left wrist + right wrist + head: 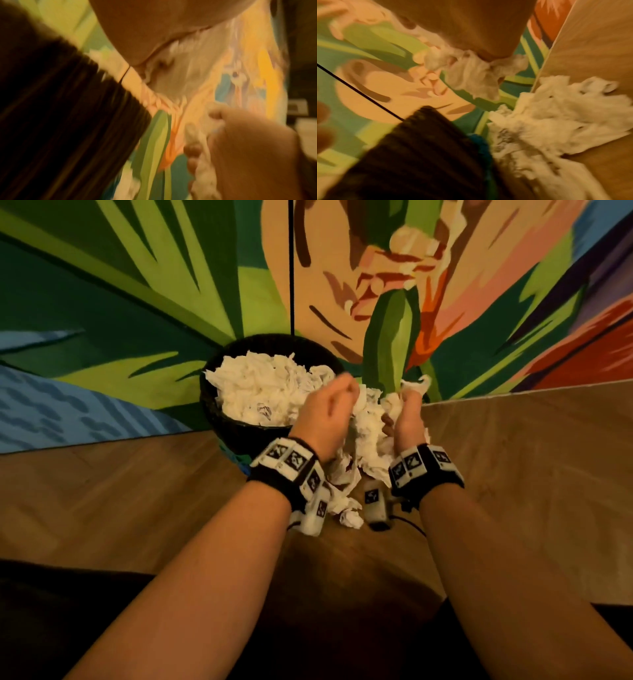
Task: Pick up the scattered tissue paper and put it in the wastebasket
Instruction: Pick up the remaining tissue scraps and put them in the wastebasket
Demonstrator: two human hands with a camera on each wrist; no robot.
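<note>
Both hands, the left hand (322, 414) and right hand (407, 412), apparently close their fingers on a wad of tissue paper (370, 422) just right of the nearly full wastebasket (212, 402), nearest the left hand, with more on the floor (513, 474).

Wastebasket (219, 392) on rug (102, 313), tissue (260, 385) inside.

Bare forearms; each wrist wears a black band (274, 474) carrying white blocks with black-and-white square markers (412, 463), cable trailing.
</note>
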